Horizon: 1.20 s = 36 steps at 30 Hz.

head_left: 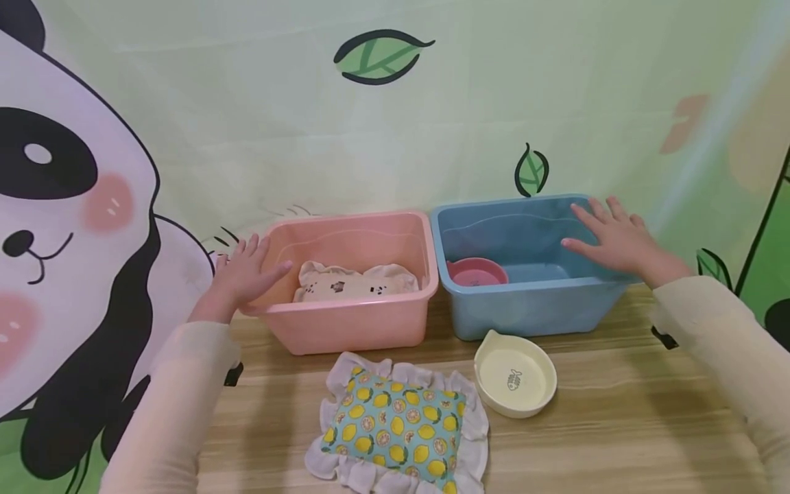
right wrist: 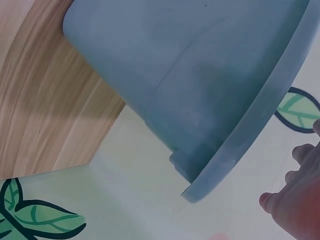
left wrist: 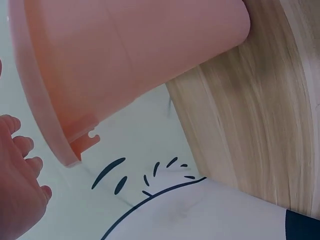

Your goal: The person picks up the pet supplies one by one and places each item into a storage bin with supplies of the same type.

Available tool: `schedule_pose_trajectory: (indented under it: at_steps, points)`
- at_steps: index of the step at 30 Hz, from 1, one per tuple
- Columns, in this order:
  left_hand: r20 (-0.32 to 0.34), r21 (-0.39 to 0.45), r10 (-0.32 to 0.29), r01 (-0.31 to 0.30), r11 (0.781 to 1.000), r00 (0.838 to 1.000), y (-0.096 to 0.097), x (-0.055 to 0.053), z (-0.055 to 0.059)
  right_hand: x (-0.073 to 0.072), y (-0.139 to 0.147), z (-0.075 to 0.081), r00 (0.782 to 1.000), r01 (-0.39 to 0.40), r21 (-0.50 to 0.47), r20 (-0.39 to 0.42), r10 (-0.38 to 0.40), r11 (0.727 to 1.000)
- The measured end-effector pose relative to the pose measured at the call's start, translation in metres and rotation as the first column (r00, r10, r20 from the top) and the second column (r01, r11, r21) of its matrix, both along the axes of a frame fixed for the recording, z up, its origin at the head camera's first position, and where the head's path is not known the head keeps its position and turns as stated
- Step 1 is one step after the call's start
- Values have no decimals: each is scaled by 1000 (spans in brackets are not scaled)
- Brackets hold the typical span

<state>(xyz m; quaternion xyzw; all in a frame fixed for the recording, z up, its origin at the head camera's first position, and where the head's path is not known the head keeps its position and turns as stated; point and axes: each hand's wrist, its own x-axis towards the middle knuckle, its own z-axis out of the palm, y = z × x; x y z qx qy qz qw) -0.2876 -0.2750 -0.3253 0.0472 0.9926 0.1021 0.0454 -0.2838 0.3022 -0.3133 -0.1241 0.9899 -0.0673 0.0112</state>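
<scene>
My left hand (head_left: 243,274), fingers spread, is over the left end of a pink bin (head_left: 352,328). Inside that bin lies a cream frilled pillow (head_left: 345,285) with small animal prints. My right hand (head_left: 620,240), its fingers also spread, is at the right end of a blue bin (head_left: 524,309), which holds a pink bowl (head_left: 476,272). Both wrist views show the left fingers (left wrist: 22,147) and right fingers (right wrist: 300,155) apart from the bin rims. In front lie a lemon-print pillow (head_left: 395,429) with white frills and a cream bowl (head_left: 515,377) with a fish print.
Both bins stand side by side at the back of the wood-grain table (head_left: 592,425). Behind them hangs a pale green cloth (head_left: 247,89) printed with a large panda and leaves.
</scene>
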Motion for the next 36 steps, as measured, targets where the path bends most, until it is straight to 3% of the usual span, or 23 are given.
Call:
schedule_pose_trajectory:
  at_steps: [18,36]
  points:
    - [26,15,-30,30,999,999,1,17,-7,18,-24,-4,995,-100,24,-29,101,995]
    - [-56,-44,-113,110,993,992,5,32,-10,33,-43,-10,986,-167,21,-23,167,986]
